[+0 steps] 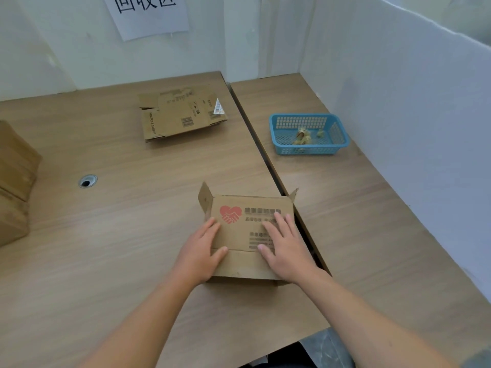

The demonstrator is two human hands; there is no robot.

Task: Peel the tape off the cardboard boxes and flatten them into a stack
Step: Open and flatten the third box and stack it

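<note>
Head view: a person's two bare forearms reach in from 6 o'clock over a wood-grain tabletop (119, 235).
Task box: a cardboard box (239, 235) with a red heart print (230, 214) lies just below centre, at about 5 o'clock, its broad printed face up.
Box flaps: a small flap stands up at each far corner, and a crease runs across the panel nearer the person.
Box position: its right edge sits at the dark seam where a second tabletop (358, 221) joins on.
Left hand (202, 251): lies along the box's 9 o'clock edge with fingers straight and the thumb across the top panel near the crease.
Left grip: wide, flat against the cardboard, curled round nothing.
Right hand (287, 248): palm down on the box's 3 o'clock half, fingers spread over the printed text.
Right grip: wide, pressing flat, holding nothing.
Flattened boxes (180, 115): a low pile of collapsed cardboard at 11 o'clock, well apart from the hands.
Unflattened boxes (13, 181): brown cartons at 9 o'clock, cut off by the frame edge.
Blue basket (309, 150): at 2 o'clock on the second tabletop, with crumpled yellowish scraps (303, 135) inside.
Cable hole (87, 181): at 9 o'clock, between the cartons and the task box.
Paper sign (148, 14): on the wall at 12 o'clock.
White partition (411, 102): along the 3 o'clock side.
</note>
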